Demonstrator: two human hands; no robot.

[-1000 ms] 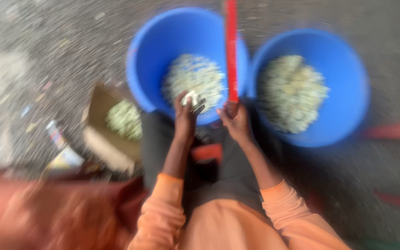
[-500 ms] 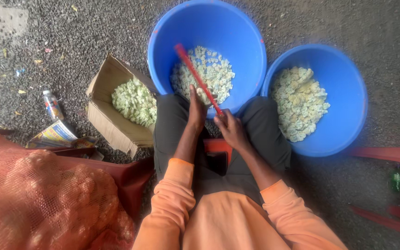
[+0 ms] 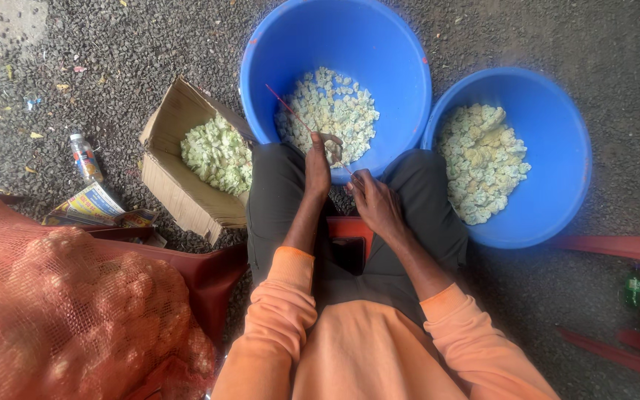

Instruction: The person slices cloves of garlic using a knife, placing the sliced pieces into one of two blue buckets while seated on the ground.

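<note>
My left hand (image 3: 318,164) pinches a small, light, crumbly floret (image 3: 332,150) over the tub (image 3: 401,81); my right hand (image 3: 373,201) grips a thin stiff knife (image 3: 298,117) by its end

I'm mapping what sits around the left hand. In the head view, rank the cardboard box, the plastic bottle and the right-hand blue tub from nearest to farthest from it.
From the left hand:
1. Cardboard box, just to its left, holding pale green pieces.
2. Right-hand blue tub, across on the right, past the right hand.
3. Plastic bottle, far left on the gravel, beyond the box.
</note>
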